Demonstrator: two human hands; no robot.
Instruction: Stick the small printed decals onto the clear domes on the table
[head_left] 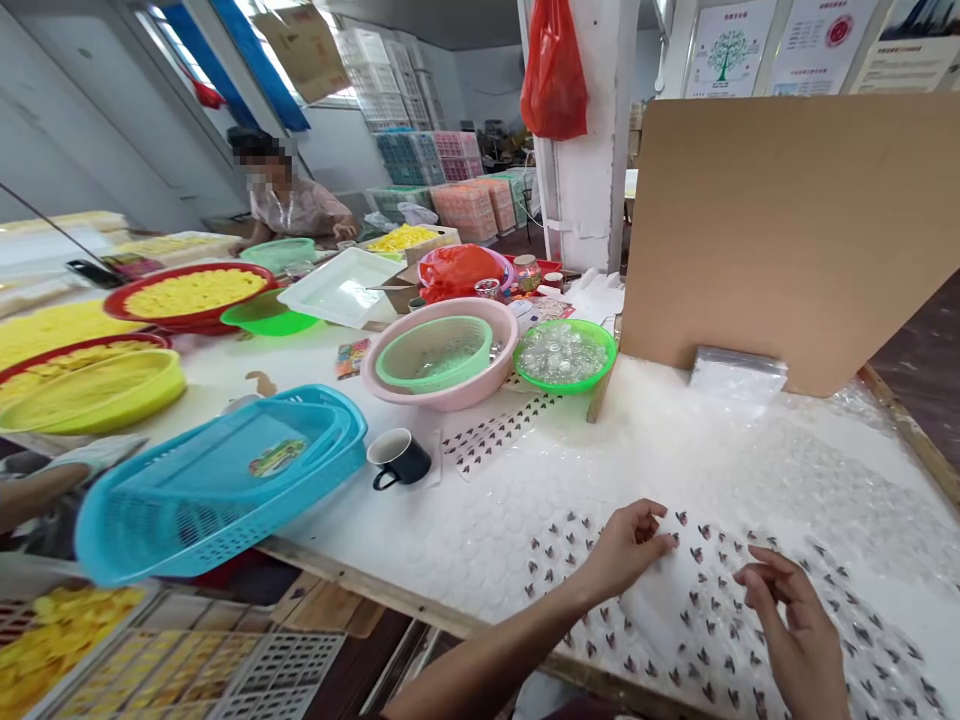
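Observation:
My left hand reaches over a clear sheet printed with rows of small dark butterfly-like shapes; its fingertips are pinched together on the sheet's surface. My right hand rests on the same sheet to the right, fingers curled and pressed close, with what they pinch too small to see. The sheet lies on a white table covered with small clear round pieces. A second printed sheet lies farther back by a black mug.
A blue basket overhangs the table's front left edge. Behind stand a pink bowl with a green strainer, a green bowl of clear pieces, trays of yellow items, and a cardboard screen. Another person sits far left.

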